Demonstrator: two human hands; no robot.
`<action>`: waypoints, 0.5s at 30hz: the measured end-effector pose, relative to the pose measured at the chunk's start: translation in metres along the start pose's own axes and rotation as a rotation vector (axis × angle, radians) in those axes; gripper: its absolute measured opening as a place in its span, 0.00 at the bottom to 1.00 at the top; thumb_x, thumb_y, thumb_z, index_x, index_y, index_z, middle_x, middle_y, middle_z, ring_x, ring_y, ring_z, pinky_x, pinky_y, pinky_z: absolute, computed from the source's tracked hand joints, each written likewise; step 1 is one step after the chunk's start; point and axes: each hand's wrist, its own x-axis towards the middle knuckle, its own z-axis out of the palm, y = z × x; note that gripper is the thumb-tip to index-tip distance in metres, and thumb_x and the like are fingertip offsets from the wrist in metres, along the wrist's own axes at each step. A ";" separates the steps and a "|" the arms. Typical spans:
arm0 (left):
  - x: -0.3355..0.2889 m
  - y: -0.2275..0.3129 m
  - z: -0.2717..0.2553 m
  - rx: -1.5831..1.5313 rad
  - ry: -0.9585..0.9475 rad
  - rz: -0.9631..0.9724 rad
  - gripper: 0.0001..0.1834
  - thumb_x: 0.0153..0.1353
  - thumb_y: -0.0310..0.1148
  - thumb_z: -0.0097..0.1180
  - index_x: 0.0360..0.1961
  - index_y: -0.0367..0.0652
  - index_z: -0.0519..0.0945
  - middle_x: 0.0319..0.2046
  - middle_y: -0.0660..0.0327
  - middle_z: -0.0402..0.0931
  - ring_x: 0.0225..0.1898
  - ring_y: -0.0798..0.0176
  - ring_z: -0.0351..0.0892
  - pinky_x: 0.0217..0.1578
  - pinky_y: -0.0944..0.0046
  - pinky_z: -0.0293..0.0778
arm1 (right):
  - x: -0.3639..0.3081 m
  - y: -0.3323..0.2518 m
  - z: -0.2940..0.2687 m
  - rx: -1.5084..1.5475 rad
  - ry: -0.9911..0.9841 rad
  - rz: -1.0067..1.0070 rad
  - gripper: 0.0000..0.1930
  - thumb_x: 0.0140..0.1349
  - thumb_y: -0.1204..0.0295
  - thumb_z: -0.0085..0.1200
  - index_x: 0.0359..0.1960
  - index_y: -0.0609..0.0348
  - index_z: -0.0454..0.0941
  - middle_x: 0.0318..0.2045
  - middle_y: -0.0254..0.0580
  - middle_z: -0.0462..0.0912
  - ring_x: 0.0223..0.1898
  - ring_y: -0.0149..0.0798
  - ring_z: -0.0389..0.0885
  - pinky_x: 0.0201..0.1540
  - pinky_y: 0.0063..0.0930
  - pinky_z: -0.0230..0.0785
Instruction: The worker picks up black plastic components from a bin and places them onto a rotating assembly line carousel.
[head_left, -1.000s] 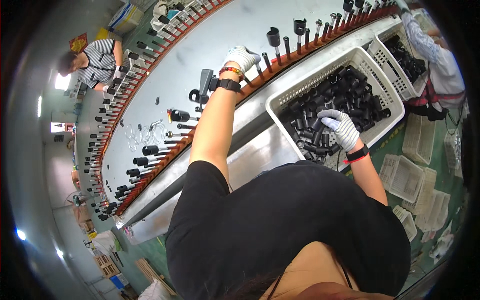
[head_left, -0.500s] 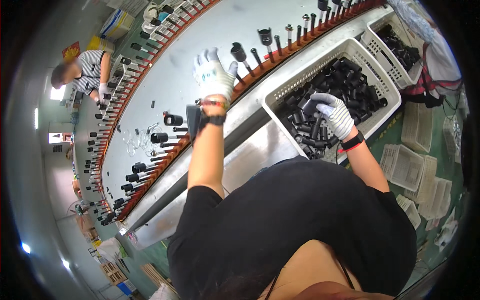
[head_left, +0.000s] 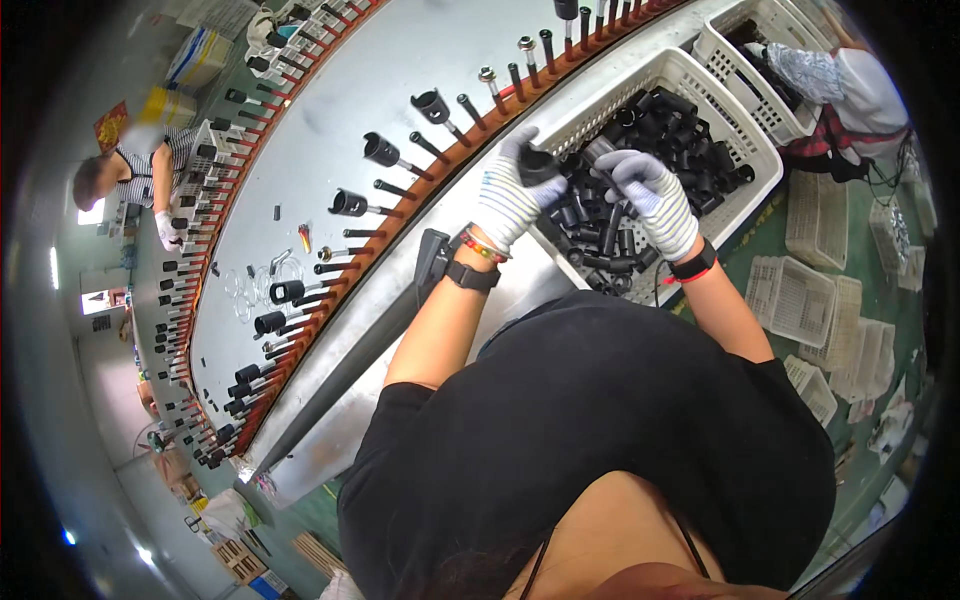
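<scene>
My left hand (head_left: 506, 200), in a striped, grey-palmed glove, is closed on a black cup-shaped part (head_left: 540, 166) between thumb and fingers, just off the left rim of a white crate (head_left: 768, 160). Over that crate, my right hand (head_left: 652, 196), gloved alike, pinches a dark cylindrical piece (head_left: 598, 151); its far end blends with the pile behind. Short black tubular pieces (head_left: 690, 130) fill much of the crate. Left of my left hand runs a curved line of upright pins on a brown rail (head_left: 385, 228), some topped with black notched cups (head_left: 381, 150).
A second white crate (head_left: 715, 55) stands at the upper right beside another person's patterned sleeve (head_left: 805, 72). Stacked white baskets (head_left: 795, 300) sit on the green floor. Across the grey table (head_left: 300, 140), a co-worker in stripes (head_left: 150, 170) reaches toward the rail. Clear tubing (head_left: 265, 285) lies on the table.
My left hand has moved right from over the rail toward the crate and now holds a black cup-shaped part. My right hand has risen slightly. The pins have shifted left and nearer.
</scene>
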 end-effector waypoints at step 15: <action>0.156 -0.084 -0.046 -0.529 0.640 0.153 0.23 0.49 0.18 0.68 0.41 0.42 0.67 0.36 0.55 0.80 0.35 0.66 0.79 0.41 0.65 0.77 | 0.003 -0.027 -0.007 -0.079 0.116 0.118 0.22 0.59 0.75 0.58 0.57 0.58 0.73 0.43 0.38 0.82 0.29 0.24 0.80 0.27 0.13 0.68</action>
